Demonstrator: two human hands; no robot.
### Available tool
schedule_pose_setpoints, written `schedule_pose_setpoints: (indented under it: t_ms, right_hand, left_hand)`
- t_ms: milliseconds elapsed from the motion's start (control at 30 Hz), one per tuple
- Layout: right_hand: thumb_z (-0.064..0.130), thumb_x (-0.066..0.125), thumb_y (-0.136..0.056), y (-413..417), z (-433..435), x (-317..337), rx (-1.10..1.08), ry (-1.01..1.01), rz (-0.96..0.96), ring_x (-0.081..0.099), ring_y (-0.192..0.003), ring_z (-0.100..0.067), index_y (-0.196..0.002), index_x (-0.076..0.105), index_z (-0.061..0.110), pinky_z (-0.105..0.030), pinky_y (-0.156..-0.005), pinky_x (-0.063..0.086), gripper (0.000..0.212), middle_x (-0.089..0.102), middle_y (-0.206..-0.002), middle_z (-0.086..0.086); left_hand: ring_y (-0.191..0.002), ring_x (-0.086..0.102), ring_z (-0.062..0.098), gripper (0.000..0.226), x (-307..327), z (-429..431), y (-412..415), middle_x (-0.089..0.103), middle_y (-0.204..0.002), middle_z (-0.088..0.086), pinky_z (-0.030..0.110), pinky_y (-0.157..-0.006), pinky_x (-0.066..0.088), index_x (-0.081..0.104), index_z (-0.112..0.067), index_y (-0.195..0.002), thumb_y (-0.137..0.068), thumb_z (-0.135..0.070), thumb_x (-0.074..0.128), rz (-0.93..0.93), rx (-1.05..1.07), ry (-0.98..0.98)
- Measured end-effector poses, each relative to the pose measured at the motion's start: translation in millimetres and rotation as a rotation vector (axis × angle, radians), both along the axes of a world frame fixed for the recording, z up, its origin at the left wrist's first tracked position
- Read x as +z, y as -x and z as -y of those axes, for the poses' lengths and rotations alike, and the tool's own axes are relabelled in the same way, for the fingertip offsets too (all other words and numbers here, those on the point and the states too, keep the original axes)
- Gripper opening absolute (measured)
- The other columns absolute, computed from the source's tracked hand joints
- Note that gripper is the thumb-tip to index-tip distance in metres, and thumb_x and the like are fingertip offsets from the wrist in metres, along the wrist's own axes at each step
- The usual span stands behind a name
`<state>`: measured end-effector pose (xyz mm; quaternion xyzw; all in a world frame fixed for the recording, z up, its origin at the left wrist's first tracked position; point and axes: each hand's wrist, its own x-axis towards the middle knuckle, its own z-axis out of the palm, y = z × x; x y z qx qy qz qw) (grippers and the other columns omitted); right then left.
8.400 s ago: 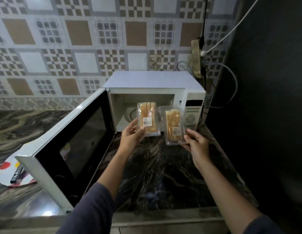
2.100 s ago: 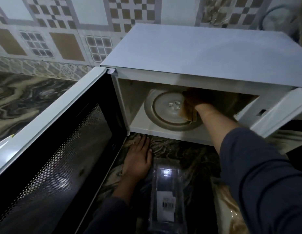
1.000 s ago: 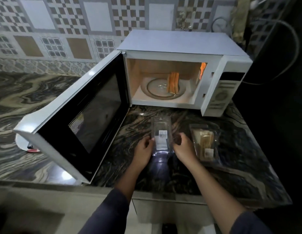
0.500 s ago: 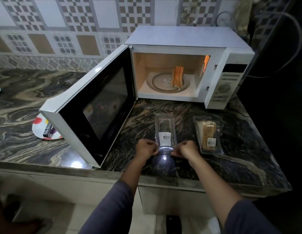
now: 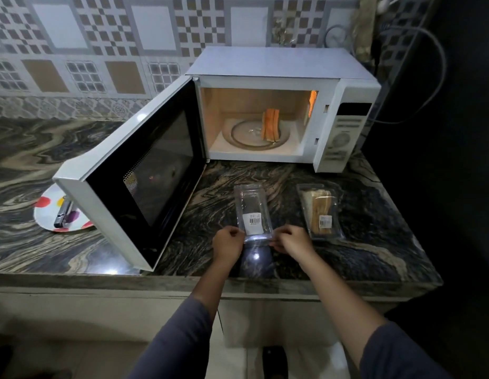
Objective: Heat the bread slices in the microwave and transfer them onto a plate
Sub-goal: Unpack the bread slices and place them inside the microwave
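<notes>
Pinching the near end of the empty clear box [image 5: 252,212] at lower centre, the left hand [image 5: 228,242] and right hand [image 5: 294,240] each curl fingers on a corner, probably to shut it or slide it aside (nothing shows inside it). The bread slices [image 5: 270,128] stand on edge inside the lit microwave [image 5: 265,64], upper centre, its door [image 5: 144,170] swung wide for loading. A full pack [image 5: 320,212] waits right of the box; the plate [image 5: 46,214] sits at left. Two seconds back, the right hand was inside the oven.
</notes>
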<state>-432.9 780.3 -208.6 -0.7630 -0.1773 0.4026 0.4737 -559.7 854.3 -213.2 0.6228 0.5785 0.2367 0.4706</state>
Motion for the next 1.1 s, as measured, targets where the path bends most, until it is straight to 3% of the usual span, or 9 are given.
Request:
schedule_pose_setpoints:
  t_ms: [100, 200, 333, 433, 567, 667, 833, 967, 1100]
  right_hand:
    - [0.007, 0.054, -0.087, -2, 18, -3, 0.034, -0.04, 0.134, 0.068, -0.085, -0.029, -0.076, 0.063, 0.023, -0.047, -0.084, 0.056, 0.021, 0.07, -0.091, -0.013]
    - [0.007, 0.058, -0.086, -3, 42, 3, 0.002, -0.102, 0.234, 0.068, -0.086, -0.027, -0.074, 0.06, 0.028, -0.048, -0.083, 0.055, 0.024, 0.069, -0.089, -0.01]
    - [0.007, 0.059, -0.086, -14, 66, 21, -0.036, -0.159, 0.448, 0.065, -0.081, -0.016, -0.082, 0.063, 0.021, -0.027, -0.074, 0.055, 0.015, 0.067, -0.083, -0.001]
    - [0.007, 0.059, -0.087, -32, 74, 31, -0.047, -0.171, 0.647, 0.06, -0.078, -0.01, -0.093, 0.067, 0.008, -0.007, -0.062, 0.043, 0.01, 0.068, -0.085, -0.004]
    - [0.011, 0.057, -0.09, -60, 81, 37, 0.021, -0.095, 0.848, 0.063, -0.09, -0.015, -0.101, 0.068, 0.009, -0.016, -0.073, 0.042, 0.016, 0.069, -0.099, -0.006]
    - [0.011, 0.055, -0.09, -78, 84, 34, 0.174, 0.036, 0.898, 0.059, -0.103, -0.018, -0.114, 0.063, 0.011, -0.019, -0.081, 0.042, 0.025, 0.063, -0.113, -0.005]
    - [0.014, 0.055, -0.091, -101, 84, 24, 0.435, 0.139, 0.911, 0.054, -0.108, -0.017, -0.118, 0.061, 0.014, -0.021, -0.089, 0.041, 0.028, 0.057, -0.114, -0.002]
    - [0.019, 0.057, -0.09, -107, 81, 17, 0.562, 0.148, 0.934, 0.051, -0.108, -0.014, -0.108, 0.065, 0.017, -0.026, -0.093, 0.042, 0.02, 0.057, -0.111, 0.001]
    - [0.019, 0.059, -0.089, -115, 76, 17, 0.61, 0.108, 0.897, 0.053, -0.101, -0.014, -0.097, 0.069, 0.015, -0.023, -0.087, 0.041, 0.013, 0.057, -0.102, 0.001]
  left_hand:
    - [-0.105, 0.057, 0.031, 0.031, 8, 20, 1, 0.054, -0.119, 0.018, 0.027, -0.089, 0.041, 0.058, 0.003, -0.115, -0.089, -0.013, 0.057, 0.018, 0.05, -0.168]
    - [-0.102, 0.054, 0.033, 0.026, 9, 36, -5, 0.047, -0.116, 0.017, 0.037, -0.094, 0.046, 0.056, 0.001, -0.11, -0.086, -0.004, 0.057, 0.139, 0.117, -0.366]
    - [-0.097, 0.049, 0.017, 0.023, 21, 62, -22, 0.046, -0.108, 0.006, -0.004, -0.076, 0.033, 0.056, -0.002, -0.109, -0.087, 0.0, 0.052, 0.267, 0.01, -0.432]
    - [-0.091, 0.052, 0.011, 0.02, 19, 78, -43, 0.053, -0.103, 0.003, -0.002, -0.071, 0.036, 0.055, -0.007, -0.109, -0.09, -0.002, 0.05, 0.332, -0.126, -0.317]
    - [-0.101, 0.053, 0.013, 0.028, 6, 86, -73, 0.057, -0.111, 0.004, 0.01, -0.079, 0.041, 0.051, -0.008, -0.121, -0.093, -0.011, 0.05, 0.284, -0.251, -0.096]
    - [-0.112, 0.052, 0.02, 0.037, 2, 85, -93, 0.055, -0.123, 0.007, 0.029, -0.094, 0.043, 0.043, -0.008, -0.131, -0.096, -0.017, 0.047, 0.269, -0.257, 0.084]
    - [-0.118, 0.051, 0.027, 0.04, -2, 80, -119, 0.053, -0.129, 0.01, 0.041, -0.104, 0.042, 0.04, -0.006, -0.134, -0.097, -0.02, 0.043, 0.245, -0.219, 0.218]
    - [-0.093, 0.061, 0.023, 0.032, -9, 78, -126, 0.061, -0.1, 0.008, 0.04, -0.09, 0.051, 0.048, -0.003, -0.126, -0.095, -0.01, 0.045, 0.298, -0.157, 0.259]
    - [-0.085, 0.059, 0.018, 0.026, -9, 77, -125, 0.06, -0.092, 0.008, 0.027, -0.076, 0.05, 0.053, -0.005, -0.117, -0.091, 0.001, 0.048, 0.343, -0.156, 0.238]
